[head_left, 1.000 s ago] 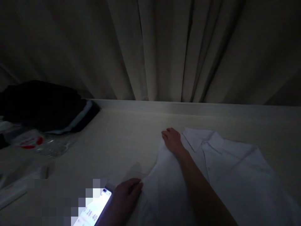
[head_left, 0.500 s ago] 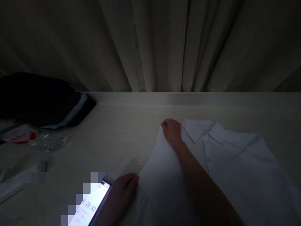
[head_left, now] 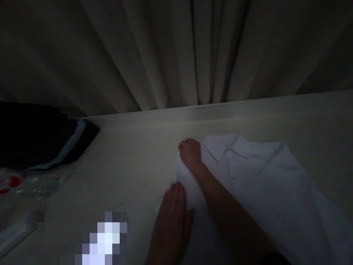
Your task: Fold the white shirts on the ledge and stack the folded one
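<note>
A white collared shirt (head_left: 264,195) with a buttoned front lies spread on a pale wood-look surface, its collar toward the curtain. My right hand (head_left: 190,152) is closed on the shirt's shoulder at the left of the collar, fingers curled over the cloth. Below it, my left hand (head_left: 172,209) lies flat along the shirt's left side, fingers stretched out and thumb apart. Part of the sleeve cloth is hidden under that hand. My right forearm crosses the front of the shirt.
Dark folded clothes (head_left: 33,136) are piled at the left. Near them lies clear plastic packaging (head_left: 41,187) with red print. A bright, pixelated patch (head_left: 104,239) glows at the lower left. A long curtain (head_left: 165,55) hangs behind the pale surface (head_left: 124,154).
My left hand has gone from pinching the sleeve edge to lying flat on the cloth, farther right and up. My right hand keeps its hold. The view has tilted and shifted.
</note>
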